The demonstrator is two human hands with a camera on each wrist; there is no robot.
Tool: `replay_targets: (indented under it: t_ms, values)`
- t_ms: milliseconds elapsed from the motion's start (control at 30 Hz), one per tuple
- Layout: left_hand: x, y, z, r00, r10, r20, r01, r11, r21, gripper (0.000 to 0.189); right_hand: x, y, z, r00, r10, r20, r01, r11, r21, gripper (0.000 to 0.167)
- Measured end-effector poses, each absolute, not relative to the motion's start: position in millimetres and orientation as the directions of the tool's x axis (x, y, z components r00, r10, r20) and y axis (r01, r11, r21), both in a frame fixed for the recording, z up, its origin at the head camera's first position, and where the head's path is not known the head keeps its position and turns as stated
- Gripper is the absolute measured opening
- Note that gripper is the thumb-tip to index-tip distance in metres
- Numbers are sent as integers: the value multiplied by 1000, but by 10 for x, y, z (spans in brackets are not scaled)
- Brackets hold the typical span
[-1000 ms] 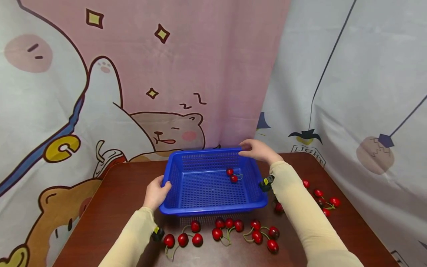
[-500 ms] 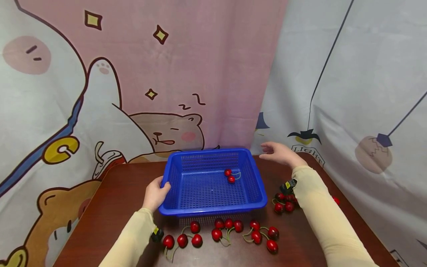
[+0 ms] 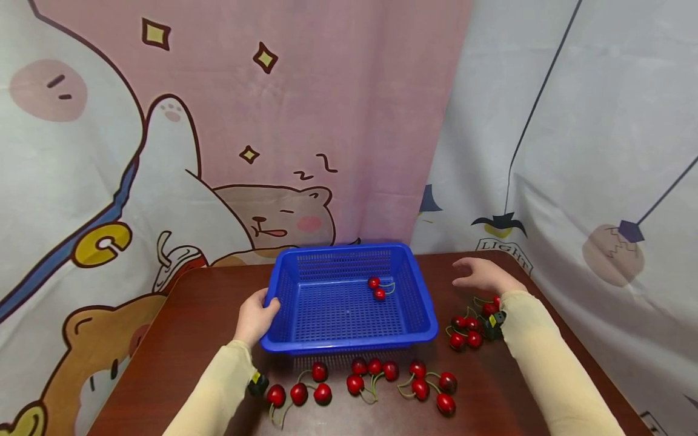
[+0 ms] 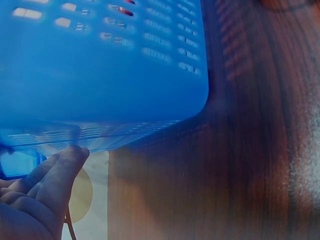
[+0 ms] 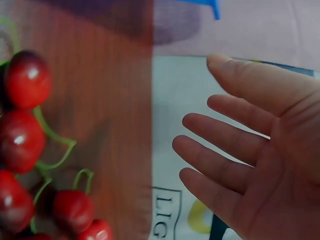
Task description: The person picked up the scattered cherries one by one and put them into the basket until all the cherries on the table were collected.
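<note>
A blue plastic mesh basket (image 3: 349, 346) stands mid-table in the head view, with two joined cherries (image 3: 379, 294) inside toward its right side. My left hand (image 3: 256, 318) grips the basket's left rim, thumb over the inner side; the left wrist view shows its fingers (image 4: 65, 170) against the blue wall. To the right of the basket, my right hand (image 3: 487, 275) hovers with fingers apart and nothing in it. Just below that hand lies a cluster of cherries (image 3: 474, 340), partly hidden by the wrist. These red cherries (image 5: 28, 80) with green stems also show in the right wrist view.
In front of the basket lie three groups of stemmed cherries: left (image 3: 299, 392), middle (image 3: 355, 383) and right (image 3: 445, 402). The brown wooden table (image 3: 202, 309) ends at the back against a cartoon-printed curtain (image 3: 376, 151).
My right hand has let go of the basket's back right rim and moved right, to above the right-hand cherries. The left hand and basket have stayed nearly still.
</note>
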State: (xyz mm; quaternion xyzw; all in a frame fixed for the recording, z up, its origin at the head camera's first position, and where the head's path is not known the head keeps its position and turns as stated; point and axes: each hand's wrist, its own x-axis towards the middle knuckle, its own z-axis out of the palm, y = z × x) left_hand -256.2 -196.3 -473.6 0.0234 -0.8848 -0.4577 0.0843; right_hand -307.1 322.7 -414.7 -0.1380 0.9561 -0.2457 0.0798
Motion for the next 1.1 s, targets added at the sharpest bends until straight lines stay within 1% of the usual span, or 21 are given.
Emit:
replay_targets:
  t_ms: [333,600,833,1100]
  values:
    - [-2562,-1953,-4724,-984,-118,132,42,573,819,44,-2979,3338,-4400,-944,-296,-145,-201,865,-459,47]
    - [-2557,-1948,-4723,-983,-119,139,46,574,818,43,-2948,3375,-4513,-935,-292,-199,-177,875,-450,38]
    - [-2564,-1949,-4734,-983,-122,135,42,569,821,44,-2887,3358,-4566,-936,-291,-198,-178,876,-448,33]
    - [-2574,-1960,-4747,-984,-120,130,40,568,822,44,-2869,3336,-4601,-933,-308,-189,-215,894,-394,25]
